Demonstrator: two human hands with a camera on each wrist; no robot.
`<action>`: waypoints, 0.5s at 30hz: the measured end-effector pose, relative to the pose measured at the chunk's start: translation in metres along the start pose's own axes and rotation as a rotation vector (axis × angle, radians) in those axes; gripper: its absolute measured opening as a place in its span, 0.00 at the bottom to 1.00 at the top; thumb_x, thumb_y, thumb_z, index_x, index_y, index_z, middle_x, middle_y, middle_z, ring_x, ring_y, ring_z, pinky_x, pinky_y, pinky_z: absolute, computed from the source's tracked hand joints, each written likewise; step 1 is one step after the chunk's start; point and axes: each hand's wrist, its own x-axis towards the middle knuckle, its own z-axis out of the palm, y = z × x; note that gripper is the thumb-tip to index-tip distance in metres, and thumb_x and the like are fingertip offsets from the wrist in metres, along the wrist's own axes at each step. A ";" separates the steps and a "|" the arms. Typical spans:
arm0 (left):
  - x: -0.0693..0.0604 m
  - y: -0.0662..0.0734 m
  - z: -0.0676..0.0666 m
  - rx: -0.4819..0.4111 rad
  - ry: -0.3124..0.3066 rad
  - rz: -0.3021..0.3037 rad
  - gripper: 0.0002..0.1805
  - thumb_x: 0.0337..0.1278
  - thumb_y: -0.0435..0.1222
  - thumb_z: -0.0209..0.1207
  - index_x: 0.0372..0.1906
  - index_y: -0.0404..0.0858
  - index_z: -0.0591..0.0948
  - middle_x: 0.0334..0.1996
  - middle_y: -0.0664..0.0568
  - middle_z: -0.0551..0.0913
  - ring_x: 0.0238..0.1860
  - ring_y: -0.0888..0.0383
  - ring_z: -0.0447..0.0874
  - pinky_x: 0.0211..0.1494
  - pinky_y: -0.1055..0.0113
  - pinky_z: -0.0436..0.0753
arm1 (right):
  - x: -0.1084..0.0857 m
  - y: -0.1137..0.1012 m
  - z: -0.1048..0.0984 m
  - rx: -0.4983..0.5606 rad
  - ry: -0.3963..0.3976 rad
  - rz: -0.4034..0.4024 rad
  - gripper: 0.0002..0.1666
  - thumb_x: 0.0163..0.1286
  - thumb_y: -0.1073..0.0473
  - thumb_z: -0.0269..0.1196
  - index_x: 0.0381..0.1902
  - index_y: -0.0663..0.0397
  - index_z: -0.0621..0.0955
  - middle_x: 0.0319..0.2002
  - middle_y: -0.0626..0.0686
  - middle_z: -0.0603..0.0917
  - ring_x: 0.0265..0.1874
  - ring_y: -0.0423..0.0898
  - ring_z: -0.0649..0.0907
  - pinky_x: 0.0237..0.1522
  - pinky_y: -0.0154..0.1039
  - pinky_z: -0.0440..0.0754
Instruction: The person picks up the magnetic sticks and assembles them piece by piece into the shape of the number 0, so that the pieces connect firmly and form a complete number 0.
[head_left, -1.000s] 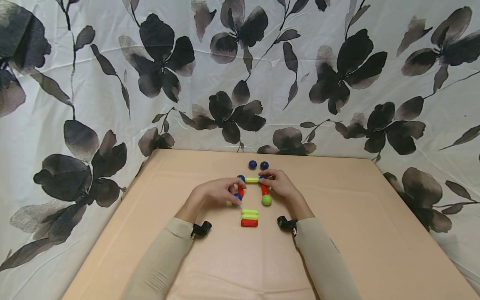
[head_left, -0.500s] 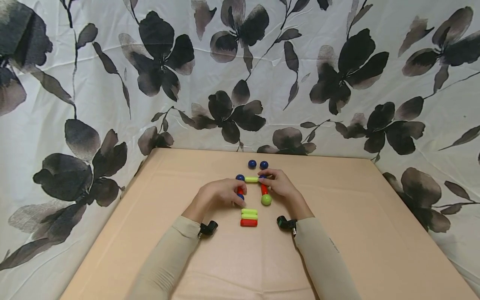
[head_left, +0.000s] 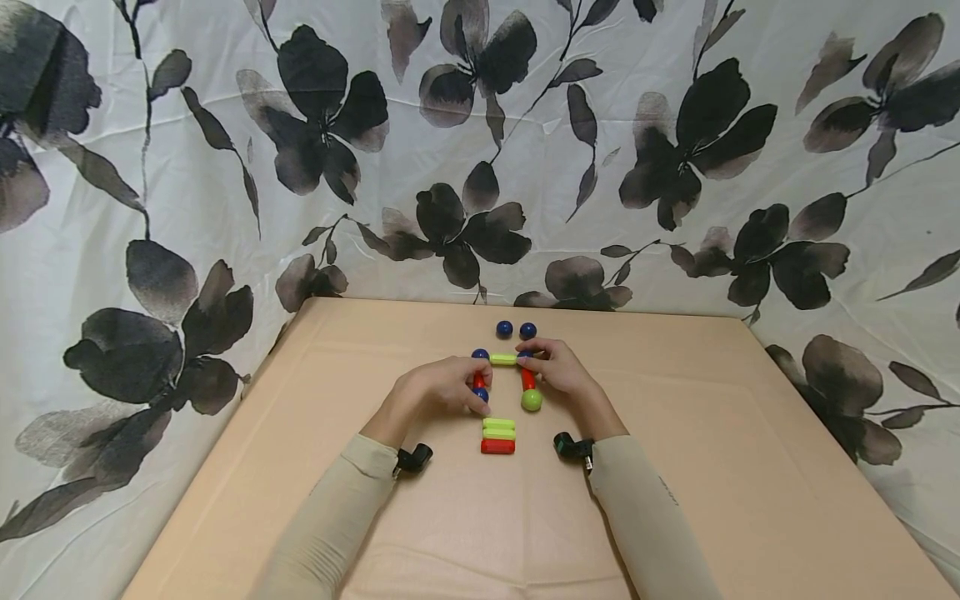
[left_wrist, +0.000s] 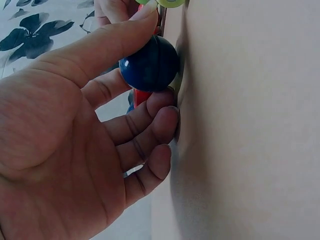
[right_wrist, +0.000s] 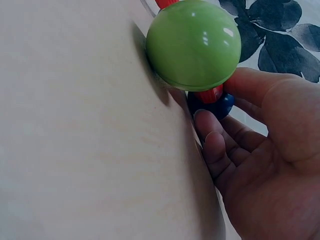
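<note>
In the head view, my left hand (head_left: 446, 383) curls round a red rod (head_left: 478, 381) and the near blue ball (head_left: 481, 396) at its end. The left wrist view shows the thumb on one side of that blue ball (left_wrist: 150, 65) and fingertips on the other. Another blue ball (head_left: 480, 356) joins the rod's far end to a yellow-green rod (head_left: 503, 360). My right hand (head_left: 558, 365) pinches the blue ball (right_wrist: 212, 104) at that rod's right end, partly hidden by fingers. From it a second red rod (head_left: 528, 380) runs down to a green ball (head_left: 531, 400).
Two loose blue balls, a left one (head_left: 504, 329) and a right one (head_left: 528, 331), lie beyond the frame of rods. Nearer me, yellow-green rods (head_left: 498, 428) lie beside a red rod (head_left: 498, 447). A flowered cloth (head_left: 577, 150) hangs behind the tan table (head_left: 675, 400).
My left hand has shifted slightly right and nearer me, and the near blue ball has moved a little right with it. The right hand stays in place.
</note>
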 end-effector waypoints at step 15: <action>-0.005 -0.003 -0.006 -0.030 0.015 0.020 0.16 0.67 0.53 0.66 0.51 0.52 0.79 0.39 0.50 0.83 0.38 0.53 0.82 0.45 0.60 0.78 | -0.001 0.000 0.000 -0.005 0.009 -0.003 0.18 0.75 0.58 0.66 0.59 0.59 0.84 0.45 0.57 0.85 0.33 0.47 0.77 0.31 0.34 0.78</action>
